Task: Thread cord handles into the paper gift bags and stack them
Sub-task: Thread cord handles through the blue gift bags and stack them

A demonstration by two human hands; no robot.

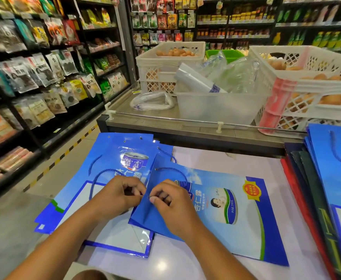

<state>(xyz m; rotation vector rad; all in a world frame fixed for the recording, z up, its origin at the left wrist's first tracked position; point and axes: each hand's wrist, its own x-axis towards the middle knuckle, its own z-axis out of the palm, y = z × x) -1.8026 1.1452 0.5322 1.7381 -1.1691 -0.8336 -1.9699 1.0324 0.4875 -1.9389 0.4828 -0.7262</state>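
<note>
A flat blue paper gift bag (pixel 222 215) lies sideways on the white table, its top edge toward my hands. My right hand (pixel 170 201) pinches that top edge beside an eyelet hole. My left hand (pixel 119 196) has curled fingers pinching at the same hole; the cord end there is hidden between my fingers. A blue cord handle (pixel 173 170) loops from the bag's far hole. Under it lies a second blue bag (pixel 113 164) of a small stack, with a blue cord (pixel 99 178) resting on it.
A pile of finished blue, red and dark bags (pixel 331 178) sits at the right table edge. Behind the table is a counter with a clear plastic bin (pixel 216 108) and white crates of eggs (pixel 307 83). Snack shelves (pixel 34 77) line the aisle at left.
</note>
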